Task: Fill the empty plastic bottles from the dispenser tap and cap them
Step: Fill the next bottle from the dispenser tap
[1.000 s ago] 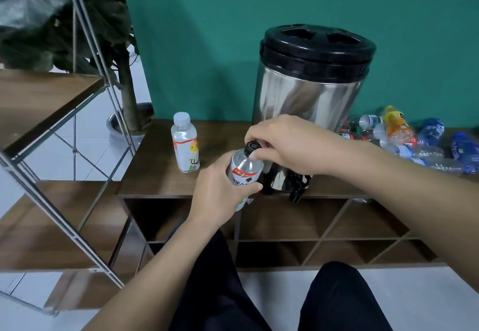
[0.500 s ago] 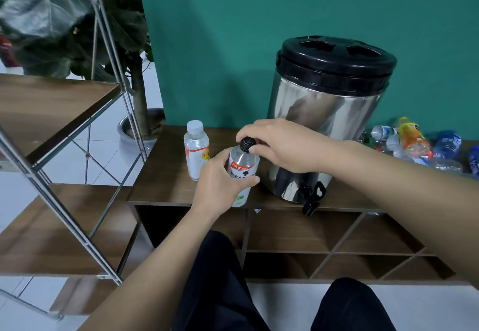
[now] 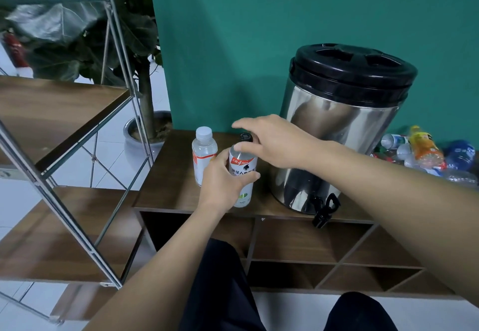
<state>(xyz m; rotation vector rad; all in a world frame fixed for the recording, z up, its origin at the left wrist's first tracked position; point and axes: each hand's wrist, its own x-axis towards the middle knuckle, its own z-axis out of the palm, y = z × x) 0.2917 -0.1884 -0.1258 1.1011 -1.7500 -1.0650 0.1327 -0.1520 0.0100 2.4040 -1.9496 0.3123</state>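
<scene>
My left hand point(image 3: 223, 182) grips a clear bottle point(image 3: 243, 172) with a white-and-red label, standing upright on the wooden shelf top point(image 3: 171, 193). A black cap point(image 3: 246, 137) sits on its neck. My right hand point(image 3: 274, 144) hovers just over the cap with fingers spread and relaxed, holding nothing. A second filled bottle point(image 3: 203, 154) with a white cap stands just left of it. The steel dispenser point(image 3: 342, 133) with a black lid stands to the right, its black tap point(image 3: 324, 211) hanging over the shelf's front edge.
A pile of empty plastic bottles point(image 3: 425, 154) lies right of the dispenser. A metal-framed wooden rack point(image 3: 59, 112) stands at the left, with a potted plant point(image 3: 145, 125) behind it. Open cubbies point(image 3: 298, 242) sit below the shelf top. My knees are at the bottom.
My right hand has let go of the black cap and its fingers have spread. The bottle has come down to stand on the shelf beside the white-capped one.
</scene>
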